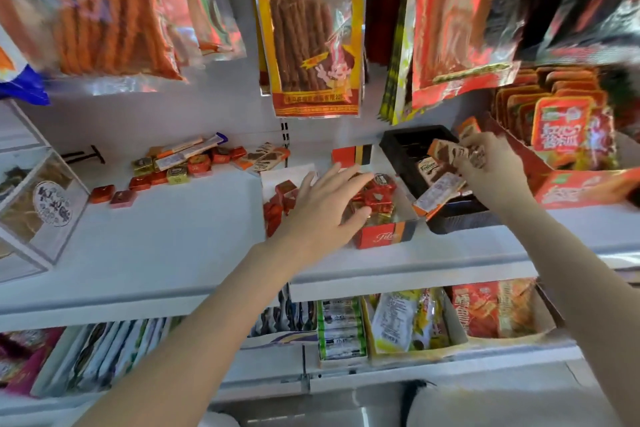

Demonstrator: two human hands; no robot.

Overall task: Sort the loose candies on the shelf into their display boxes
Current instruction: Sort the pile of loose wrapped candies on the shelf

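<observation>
Loose candies (180, 166), red and gold squares plus some long bars, lie in a pile on the white shelf (166, 236) at the back left. Two red squares (112, 196) sit apart in front of the pile. My left hand (323, 208) hovers open, fingers spread, over a red display box (382, 236) full of red wrapped candies. My right hand (490, 170) grips several orange-and-brown candy bars (450, 151) over a black display tray (408, 146) that holds more bars.
Snack bags (311, 28) hang above the shelf. A clear box (41, 204) stands at the left edge. A red carton of packets (568, 135) sits to the right of the black tray. A lower shelf holds more packaged goods (408, 322).
</observation>
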